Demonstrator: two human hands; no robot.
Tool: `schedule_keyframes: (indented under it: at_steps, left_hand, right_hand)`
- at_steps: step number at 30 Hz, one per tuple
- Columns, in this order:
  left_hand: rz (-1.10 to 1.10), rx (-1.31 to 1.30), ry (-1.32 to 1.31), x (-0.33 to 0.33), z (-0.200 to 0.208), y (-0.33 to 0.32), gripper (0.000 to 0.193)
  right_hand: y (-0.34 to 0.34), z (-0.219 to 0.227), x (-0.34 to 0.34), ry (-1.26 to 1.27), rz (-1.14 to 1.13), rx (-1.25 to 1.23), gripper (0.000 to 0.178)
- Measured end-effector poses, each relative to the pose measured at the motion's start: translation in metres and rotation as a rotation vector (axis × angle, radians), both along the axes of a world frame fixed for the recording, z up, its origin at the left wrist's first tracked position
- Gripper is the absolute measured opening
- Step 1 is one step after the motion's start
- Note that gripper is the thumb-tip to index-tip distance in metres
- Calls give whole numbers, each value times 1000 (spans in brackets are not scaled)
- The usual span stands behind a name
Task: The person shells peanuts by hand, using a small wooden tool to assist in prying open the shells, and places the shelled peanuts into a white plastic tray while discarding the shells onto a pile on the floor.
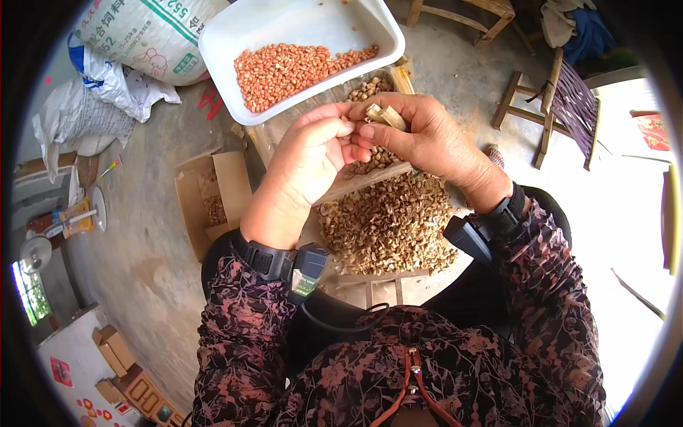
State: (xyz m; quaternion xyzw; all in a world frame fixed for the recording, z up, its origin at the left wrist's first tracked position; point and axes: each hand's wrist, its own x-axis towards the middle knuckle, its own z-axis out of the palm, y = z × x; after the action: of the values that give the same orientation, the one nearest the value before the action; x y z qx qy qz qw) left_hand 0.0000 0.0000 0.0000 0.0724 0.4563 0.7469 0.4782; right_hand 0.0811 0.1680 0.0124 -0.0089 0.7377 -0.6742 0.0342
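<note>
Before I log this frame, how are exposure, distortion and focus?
Head view: floor at right blown out to white; head view: fisheye curvature toward a black rim; head view: left hand and right hand well lit; head view: reddish kernels reasonably sharp, but detail between the fingertips is too small to judge.

A head-worn fisheye camera looks steeply down from close above the left grip point(307, 151) and right grip point(442, 139).
</note>
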Motion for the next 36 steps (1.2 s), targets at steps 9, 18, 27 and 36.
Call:
schedule_keyframes:
  at_steps: [9, 18, 27, 36]
  left_hand:
    - [224, -86, 110, -22, 11, -7, 29]
    - [554, -1, 261, -42, 16, -13, 20]
    - [715, -76, 206, -54, 9, -29, 23]
    - [511, -138, 234, -51, 6, -37, 18]
  right_hand:
    - [1, -2, 1, 4, -80, 70, 13]
    - [-4, -6, 6, 0, 143, 131, 8]
    - [-11, -13, 12, 41, 275, 245, 10]
    - [-14, -25, 28, -56, 591, 385, 28]
